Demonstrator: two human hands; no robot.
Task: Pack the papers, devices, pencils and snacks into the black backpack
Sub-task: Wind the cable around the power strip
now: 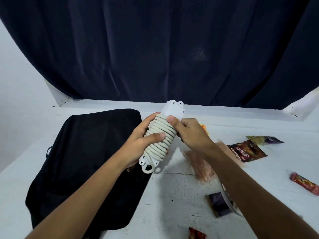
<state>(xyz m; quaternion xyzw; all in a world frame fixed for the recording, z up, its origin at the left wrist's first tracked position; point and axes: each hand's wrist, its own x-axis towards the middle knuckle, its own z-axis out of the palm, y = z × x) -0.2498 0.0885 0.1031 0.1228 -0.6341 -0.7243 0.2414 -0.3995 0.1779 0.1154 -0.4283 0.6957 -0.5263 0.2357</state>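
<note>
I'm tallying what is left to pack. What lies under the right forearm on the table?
Under the right forearm lie a clear pinkish packet, a dark purple packet and a curved white strip. The arm covers part of each, so anything else beneath it cannot be seen.

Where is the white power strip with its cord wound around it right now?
In the head view, the power strip is held above the table, centre frame, gripped by the left hand and right hand, just right of the black backpack.
</note>
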